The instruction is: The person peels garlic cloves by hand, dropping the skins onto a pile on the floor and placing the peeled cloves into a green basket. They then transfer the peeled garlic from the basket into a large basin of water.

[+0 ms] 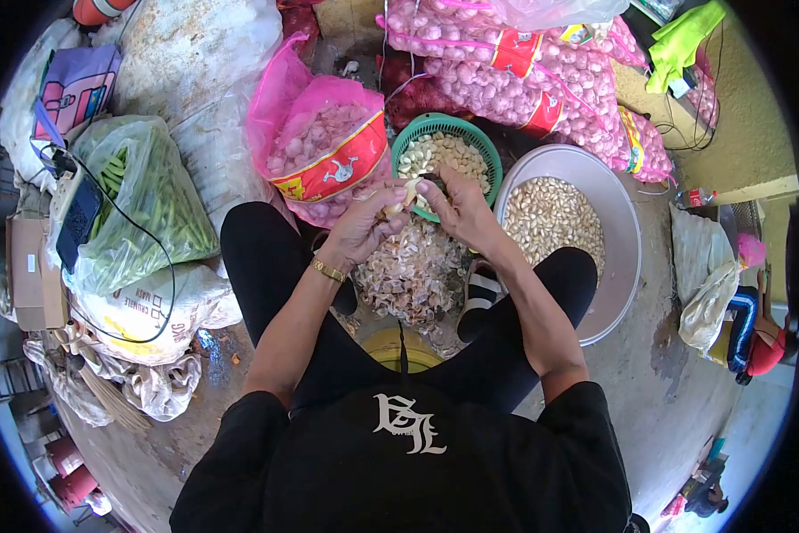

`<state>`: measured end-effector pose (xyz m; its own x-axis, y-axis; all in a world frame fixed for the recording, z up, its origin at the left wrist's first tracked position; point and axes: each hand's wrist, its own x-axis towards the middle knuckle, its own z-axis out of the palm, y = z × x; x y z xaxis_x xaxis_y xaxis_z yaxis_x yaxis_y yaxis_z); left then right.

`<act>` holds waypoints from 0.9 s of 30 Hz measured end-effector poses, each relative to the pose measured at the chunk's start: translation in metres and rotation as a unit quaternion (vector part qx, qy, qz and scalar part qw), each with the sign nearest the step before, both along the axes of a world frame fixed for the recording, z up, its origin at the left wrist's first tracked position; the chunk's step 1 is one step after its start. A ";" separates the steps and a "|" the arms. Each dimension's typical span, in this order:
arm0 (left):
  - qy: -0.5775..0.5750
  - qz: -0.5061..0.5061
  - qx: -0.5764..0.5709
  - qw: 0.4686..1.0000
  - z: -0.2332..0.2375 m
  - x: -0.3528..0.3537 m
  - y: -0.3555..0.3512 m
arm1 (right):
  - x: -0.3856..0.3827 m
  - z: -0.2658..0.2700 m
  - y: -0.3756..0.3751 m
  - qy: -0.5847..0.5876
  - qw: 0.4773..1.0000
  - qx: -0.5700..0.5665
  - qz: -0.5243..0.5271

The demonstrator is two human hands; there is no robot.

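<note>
In front of my knees, both hands meet over a heap of papery garlic skins (413, 277). My left hand (364, 226) is closed around a pale piece of garlic (411, 192). My right hand (467, 211) is pinched against the same garlic from the other side; what its fingertips hold, if anything, is too small to make out. Just beyond the hands stands a green plastic basket (492, 151) with peeled garlic cloves (448, 156) inside. An open pink mesh sack (270, 107) of garlic leans to the left of it.
At right sits a large pale basin (628, 240) of garlic cloves (555, 218). Full pink garlic sacks (586, 93) lie behind. A clear bag of green vegetables (155, 204) rests on white sacks at left. Other people (759, 342) are at the far right edge.
</note>
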<state>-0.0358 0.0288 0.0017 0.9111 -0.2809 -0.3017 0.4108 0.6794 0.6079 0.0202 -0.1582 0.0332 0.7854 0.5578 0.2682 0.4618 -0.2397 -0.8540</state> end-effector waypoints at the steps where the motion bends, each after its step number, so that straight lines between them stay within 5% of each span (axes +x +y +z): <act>1: 0.000 0.000 0.000 1.000 0.002 0.000 -0.001 | 0.000 0.001 -0.001 0.016 1.000 -0.007 0.009; 27: 0.007 -0.049 -0.044 0.998 0.001 0.000 0.005 | 0.002 0.012 -0.002 0.020 0.993 -0.051 0.103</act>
<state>-0.0359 0.0342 0.0025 0.8736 -0.3947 -0.2846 0.4863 0.6862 0.5410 0.0220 -0.1600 0.0450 0.6613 0.7298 0.1735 0.4766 -0.2301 -0.8485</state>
